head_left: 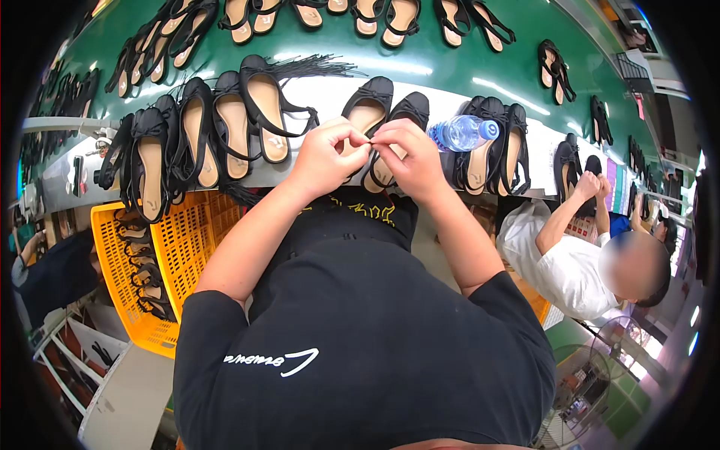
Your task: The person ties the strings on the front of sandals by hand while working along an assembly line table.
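My left hand and my right hand meet at the fingertips above two black slingback shoes. Both are closed in a pinch; whatever lies between the fingertips is too small to make out. Under them, one black shoe with a beige insole shows its bow and toe, and a second shoe beside it is partly covered by my right hand. To the left is another black shoe, with a bundle of thin black cords beside its toe. A water bottle lies just right of my right hand.
More black shoes line the bench edge on the left, others on the right. Rows of shoes stand on the green surface beyond. A yellow crate with shoes is at lower left. A co-worker sits at right.
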### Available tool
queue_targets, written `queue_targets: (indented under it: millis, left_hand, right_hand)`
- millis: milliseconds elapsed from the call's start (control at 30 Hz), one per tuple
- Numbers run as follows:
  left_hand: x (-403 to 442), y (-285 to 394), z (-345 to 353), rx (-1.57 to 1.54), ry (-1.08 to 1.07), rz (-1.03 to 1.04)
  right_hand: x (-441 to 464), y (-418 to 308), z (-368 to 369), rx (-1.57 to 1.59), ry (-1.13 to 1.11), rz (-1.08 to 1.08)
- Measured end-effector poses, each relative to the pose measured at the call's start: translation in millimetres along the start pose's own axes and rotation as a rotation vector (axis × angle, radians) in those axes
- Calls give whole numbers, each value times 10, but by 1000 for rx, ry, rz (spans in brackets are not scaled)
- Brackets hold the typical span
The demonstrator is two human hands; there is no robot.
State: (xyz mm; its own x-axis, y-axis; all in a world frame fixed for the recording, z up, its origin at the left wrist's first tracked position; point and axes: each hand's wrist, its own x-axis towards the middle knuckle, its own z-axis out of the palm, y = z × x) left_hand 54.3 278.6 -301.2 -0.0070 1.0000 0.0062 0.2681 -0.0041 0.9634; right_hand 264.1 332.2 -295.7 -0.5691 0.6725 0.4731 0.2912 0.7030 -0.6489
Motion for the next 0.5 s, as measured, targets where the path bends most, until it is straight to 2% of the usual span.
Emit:
queue_targets:
  millis: [67, 100, 167, 233, 300, 333, 367, 400, 433, 500]
  left_hand:
    - [48, 20, 56, 28, 1, 42]
    - [81, -10, 142, -62, 24, 79]
    - [173, -105, 340, -244, 26, 136]
    - [189, -103, 493, -328, -59, 53]
    - [195, -36, 539, -356, -97, 76]
    - [196, 89, 472, -151, -142, 58]
    - [192, 167, 434, 56, -185, 43]
    - [191, 185, 471, -45, -138, 98]
    - [200, 101, 472, -48, -145, 100]
    - [234, -21, 428, 30, -241, 219]
  right_hand:
    - [-160, -51, 125, 485, 165, 514]
    - [-200, -95, 209, 815, 244, 742]
    - [-275, -63, 243, 1568, 339, 854]
    - [-279, -132, 233, 1604, 467, 944]
    - [-295, -169, 149, 1452, 490, 922]
    - [-360, -161, 133, 1445, 495, 923]
    - [-454, -117, 131, 1287, 495, 888]
    - [-492, -90, 120, 1132, 495, 848]
    - [-542, -71, 108, 1127, 503, 849]
    - [-618, -49, 66, 952, 480, 819]
